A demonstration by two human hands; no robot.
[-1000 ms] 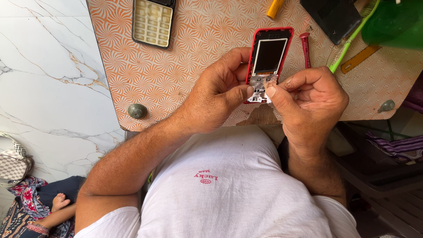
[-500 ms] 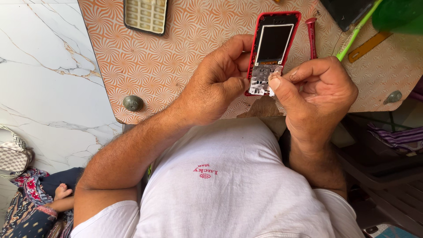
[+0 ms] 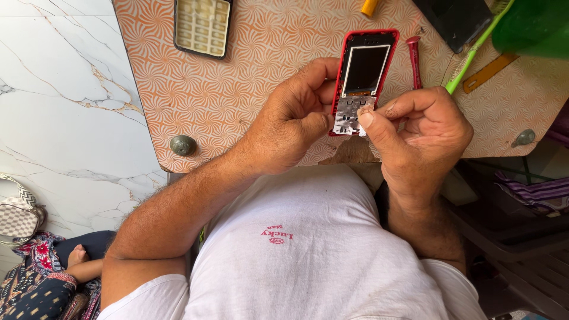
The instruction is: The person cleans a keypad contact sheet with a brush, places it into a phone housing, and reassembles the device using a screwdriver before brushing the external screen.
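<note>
1. Over the near edge of the desk (image 3: 237, 106), which has an orange swirl pattern, both hands hold a red phone frame (image 3: 365, 65) with its front opened up.
2. The left hand (image 3: 290, 121) wraps the phone's left side; its grip is pressed together on the frame, with the thumb lying against the lower left edge beside the silver keypad sheet (image 3: 351, 115).
3. The right hand (image 3: 424, 127) sits at the phone's lower right; its grip is pinching the right edge of the silver keypad sheet between thumb and forefinger.
4. The phone stands lengthways, dark screen window toward the far side, silver sheet at its near end, between the two hands.
5. Just right of the phone a red-handled screwdriver (image 3: 414, 59) lies on the desk, touching neither hand.
6. Farther right, a green stick (image 3: 474, 56) slants across the desk beside an orange strip (image 3: 489, 72).
7. At the far left of the desk lies a pale keypad panel (image 3: 203, 26) in a dark rim, well apart from the hands.
8. At the far edge, a yellow object (image 3: 370, 6) and a black flat piece (image 3: 456, 21) are partly cut off.
9. A round grey knob (image 3: 182, 145) sits at the desk's near left corner.
</note>
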